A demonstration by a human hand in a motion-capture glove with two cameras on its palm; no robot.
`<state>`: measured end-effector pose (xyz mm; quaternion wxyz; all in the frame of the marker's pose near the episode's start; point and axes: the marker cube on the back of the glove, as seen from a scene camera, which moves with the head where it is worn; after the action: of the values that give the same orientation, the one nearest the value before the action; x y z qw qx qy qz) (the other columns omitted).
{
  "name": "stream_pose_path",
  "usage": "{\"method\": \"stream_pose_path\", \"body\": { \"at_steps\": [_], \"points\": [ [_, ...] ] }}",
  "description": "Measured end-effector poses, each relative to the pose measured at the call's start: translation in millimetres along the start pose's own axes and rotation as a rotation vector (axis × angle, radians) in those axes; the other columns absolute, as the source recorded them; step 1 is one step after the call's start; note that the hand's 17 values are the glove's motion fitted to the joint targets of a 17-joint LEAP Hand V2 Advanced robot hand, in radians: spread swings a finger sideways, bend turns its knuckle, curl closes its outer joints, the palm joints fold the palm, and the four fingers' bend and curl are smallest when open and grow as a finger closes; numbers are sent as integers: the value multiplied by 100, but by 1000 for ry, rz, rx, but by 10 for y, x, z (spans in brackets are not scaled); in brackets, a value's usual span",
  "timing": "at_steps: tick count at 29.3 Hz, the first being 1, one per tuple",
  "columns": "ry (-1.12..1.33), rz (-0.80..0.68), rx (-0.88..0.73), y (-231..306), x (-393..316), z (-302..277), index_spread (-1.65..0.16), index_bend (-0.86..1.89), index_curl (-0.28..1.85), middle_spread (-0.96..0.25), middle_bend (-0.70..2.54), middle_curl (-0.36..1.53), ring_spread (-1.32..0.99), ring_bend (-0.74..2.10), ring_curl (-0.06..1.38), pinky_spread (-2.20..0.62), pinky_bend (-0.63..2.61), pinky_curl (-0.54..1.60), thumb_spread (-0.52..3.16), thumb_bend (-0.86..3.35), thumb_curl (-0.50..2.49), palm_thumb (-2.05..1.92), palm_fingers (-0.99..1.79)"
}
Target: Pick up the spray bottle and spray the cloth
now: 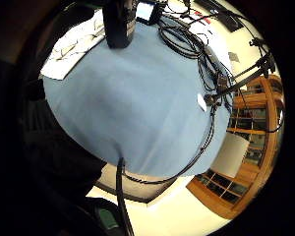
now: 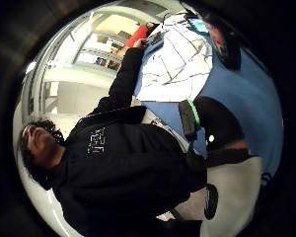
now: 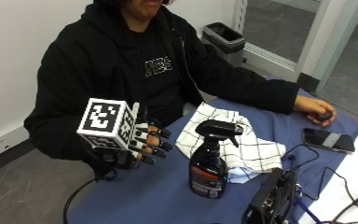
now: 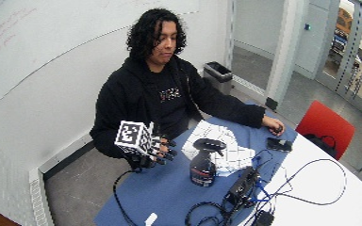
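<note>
1. The gloved hand (image 3: 143, 142) hangs over the table's near edge, fingers loosely curled and spread, holding nothing — the reach looks not yet made.
2. The bottle (image 3: 211, 161) stands upright on the blue cover (image 3: 148, 196), a little beyond the fingertips and apart from them. The cloth (image 3: 241, 144) lies flat just past it, its near edge touching or tucked behind the bottle's base.
3. I'd say go for the neck under the black trigger head (image 3: 219, 128), thumb one side, fingers the other — index free for the trigger.
4. The nozzle seems to point away from the palm, toward the cloth; keep that aim when lifting.
5. Lift straight; cables (image 3: 328, 186) lie beyond the bottle, far from the hand.
</note>
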<state>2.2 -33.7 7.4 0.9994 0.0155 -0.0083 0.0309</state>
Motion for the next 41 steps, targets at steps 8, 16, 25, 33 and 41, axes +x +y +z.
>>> {"method": "stream_pose_path", "body": {
  "at_steps": [8,16,25,33,41],
  "points": [
    [-70,-2,38,-93,270,-320,-32,13,19,0,29,26,1,41,24,21,33,25,118,28,24,59,41],
    [-365,20,143,-615,486,-551,-31,13,21,0,29,29,0,44,26,21,33,27,120,24,26,61,49],
    [-851,12,138,-1176,548,-540,-30,12,21,-1,35,33,-1,48,30,21,25,28,114,18,29,67,55],
    [-1031,-43,100,-1559,485,-470,-27,21,28,-4,42,37,-6,47,31,18,14,24,106,18,35,81,85],
    [-1136,-4,208,-1736,400,-457,-26,19,34,-7,38,39,-11,47,34,5,21,27,95,15,41,91,108]
  ]
}}
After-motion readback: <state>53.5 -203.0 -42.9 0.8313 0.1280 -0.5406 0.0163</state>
